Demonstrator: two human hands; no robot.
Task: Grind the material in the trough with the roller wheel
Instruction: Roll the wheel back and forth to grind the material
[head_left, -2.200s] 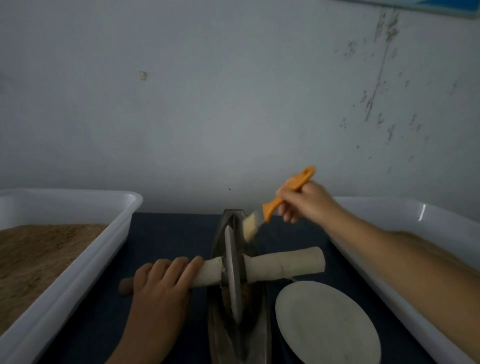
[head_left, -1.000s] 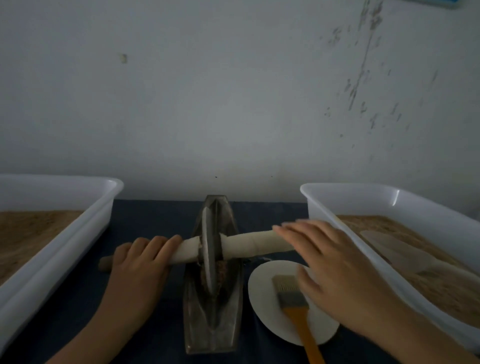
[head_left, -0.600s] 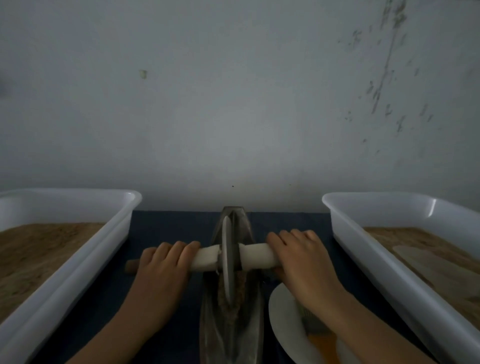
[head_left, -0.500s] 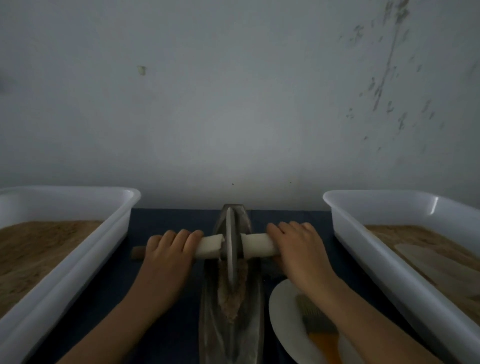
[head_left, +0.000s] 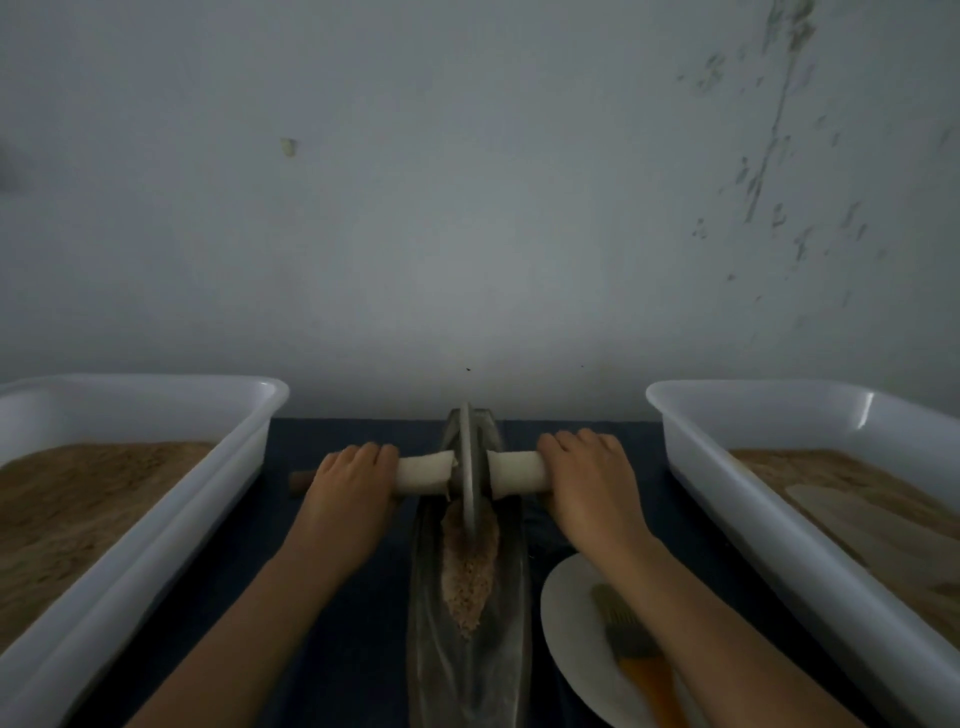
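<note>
A long dark metal trough (head_left: 511, 597) runs away from me in the middle of the dark table. Brownish ground material (head_left: 470, 566) lies along its groove. The thin metal roller wheel (head_left: 469, 467) stands upright in the trough's far end, on an axle wrapped in white cloth (head_left: 423, 470). My left hand (head_left: 348, 488) grips the axle left of the wheel. My right hand (head_left: 592, 483) grips it on the right side. The axle's bare wooden tip (head_left: 298, 480) sticks out past my left hand.
Two white plastic bins hold brown powder, one on the left (head_left: 156, 514) and one on the right (head_left: 779, 525). A white plate (head_left: 571, 618) by the trough carries an orange-handled brush (head_left: 631, 644), partly under my right forearm. A grey wall stands close behind.
My right hand set the brush on the plate and took the axle's right side. Both hands then pushed the wheel away from me toward the trough's far end, uncovering the material.
</note>
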